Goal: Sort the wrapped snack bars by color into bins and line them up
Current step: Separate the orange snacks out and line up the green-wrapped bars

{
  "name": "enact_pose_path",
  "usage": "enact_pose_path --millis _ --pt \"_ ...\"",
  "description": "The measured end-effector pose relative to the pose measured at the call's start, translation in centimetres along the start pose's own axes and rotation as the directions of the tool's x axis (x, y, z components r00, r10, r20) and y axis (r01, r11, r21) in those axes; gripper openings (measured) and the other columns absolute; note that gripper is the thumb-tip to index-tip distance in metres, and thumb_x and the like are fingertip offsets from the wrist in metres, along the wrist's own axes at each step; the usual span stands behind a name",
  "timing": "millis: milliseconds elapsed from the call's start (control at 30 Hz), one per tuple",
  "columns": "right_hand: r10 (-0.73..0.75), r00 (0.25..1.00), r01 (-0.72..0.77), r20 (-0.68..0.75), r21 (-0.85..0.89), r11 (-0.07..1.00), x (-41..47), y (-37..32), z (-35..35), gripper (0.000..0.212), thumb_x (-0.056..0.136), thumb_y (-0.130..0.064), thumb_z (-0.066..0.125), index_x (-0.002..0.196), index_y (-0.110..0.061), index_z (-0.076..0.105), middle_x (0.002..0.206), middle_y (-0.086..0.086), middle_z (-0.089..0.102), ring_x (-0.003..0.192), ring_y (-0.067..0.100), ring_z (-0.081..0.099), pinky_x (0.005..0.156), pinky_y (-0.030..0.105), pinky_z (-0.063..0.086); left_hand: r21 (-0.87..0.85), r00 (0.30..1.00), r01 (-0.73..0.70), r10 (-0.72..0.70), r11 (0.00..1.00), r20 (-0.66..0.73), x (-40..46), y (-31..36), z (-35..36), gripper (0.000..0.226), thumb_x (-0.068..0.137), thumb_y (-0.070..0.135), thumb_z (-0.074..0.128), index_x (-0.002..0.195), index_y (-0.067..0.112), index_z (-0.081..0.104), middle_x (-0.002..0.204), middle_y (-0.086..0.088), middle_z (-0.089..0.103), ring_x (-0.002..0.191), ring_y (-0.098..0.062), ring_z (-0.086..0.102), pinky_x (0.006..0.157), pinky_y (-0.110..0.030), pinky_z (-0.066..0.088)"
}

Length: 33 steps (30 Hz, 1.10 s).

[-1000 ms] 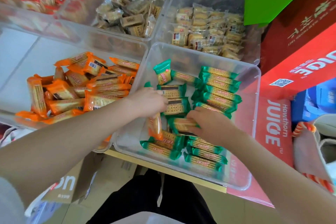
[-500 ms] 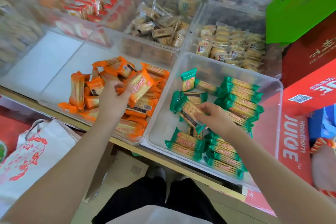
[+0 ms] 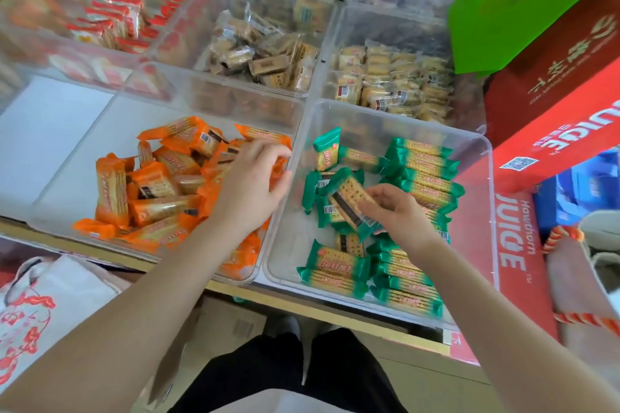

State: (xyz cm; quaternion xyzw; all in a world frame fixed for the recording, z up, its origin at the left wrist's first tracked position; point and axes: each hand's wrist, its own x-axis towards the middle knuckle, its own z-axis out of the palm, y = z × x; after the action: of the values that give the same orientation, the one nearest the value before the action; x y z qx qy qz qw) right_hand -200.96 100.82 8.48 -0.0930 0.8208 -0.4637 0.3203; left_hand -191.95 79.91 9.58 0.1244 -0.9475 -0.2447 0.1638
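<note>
Two clear plastic bins (image 3: 476,157) — my right hand (image 3: 399,211) pinches a crinkly green-wrapped bar (image 3: 349,198) over the right one; my left hand (image 3: 250,188), fingers loosely spread, rests on glossy orange-wrapped bars (image 3: 157,184).

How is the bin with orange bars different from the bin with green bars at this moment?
The orange bin holds its bars in a loose heap at many angles; in the green bin, many bars lie in neat rows along the right side. Over the orange bin, the left hand grips nothing clearly; in the green bin, the right hand pinches a green bar. Both bins are clear plastic and stand side by side.
</note>
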Motion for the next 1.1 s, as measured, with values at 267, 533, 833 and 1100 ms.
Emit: enact_pose_path --millis 267,533,833,1100 --pt "-0.228 0.971 0.234 0.074 -0.081 0.969 1.0 -1.4 -2.3 0.022 0.088 -0.020 0.063 0.106 -0.032 0.062 0.096 -0.016 0.065 0.084 -0.006 0.059 0.076 0.011 0.045 -0.164 0.891 -0.132 0.190 0.978 0.413 3.9 3.6 2.0 0.052 0.082 0.035 0.064 0.129 0.021 0.049 0.131 0.004 0.049 0.119 -0.011 0.046 0.094 -0.022 0.037" --pt "-0.340 0.929 0.363 0.142 -0.522 0.772 10.6 -4.0 -2.0 0.039 0.097 -0.013 0.044 0.136 -0.016 0.045 0.138 0.004 0.048 0.123 0.018 0.046 0.101 0.029 0.037 0.027 0.976 0.052 -0.056 0.998 0.210 3.2 1.5 0.9 0.031 0.084 0.026 0.064 0.113 0.016 0.058 0.108 0.003 0.056 0.090 -0.008 0.046 0.070 -0.022 0.033" --pt "-0.279 0.832 0.537 0.479 -0.821 0.192 15.0 -3.0 -0.5 0.030 0.092 -0.023 0.053 0.122 -0.018 0.049 0.121 0.004 0.051 0.115 0.024 0.048 0.089 0.038 0.047 0.157 0.910 -0.052 -0.018 0.986 0.414 2.9 3.1 3.5 0.034 0.091 0.037 0.053 0.121 0.021 0.050 0.113 0.005 0.060 0.100 -0.018 0.056 0.079 -0.029 0.034" --pt "-0.222 0.890 0.455 0.398 -0.754 0.473 13.4 -3.9 -4.5 0.032 0.092 -0.027 0.055 0.120 -0.011 0.051 0.115 0.009 0.059 0.101 0.024 0.057 0.083 0.033 0.049 0.308 0.684 -0.166 -0.115 0.937 0.720 5.1 5.7 7.3 0.041 0.091 0.046 0.046 0.110 0.011 0.056 0.118 -0.005 0.051 0.102 -0.022 0.053 0.075 -0.034 0.049"
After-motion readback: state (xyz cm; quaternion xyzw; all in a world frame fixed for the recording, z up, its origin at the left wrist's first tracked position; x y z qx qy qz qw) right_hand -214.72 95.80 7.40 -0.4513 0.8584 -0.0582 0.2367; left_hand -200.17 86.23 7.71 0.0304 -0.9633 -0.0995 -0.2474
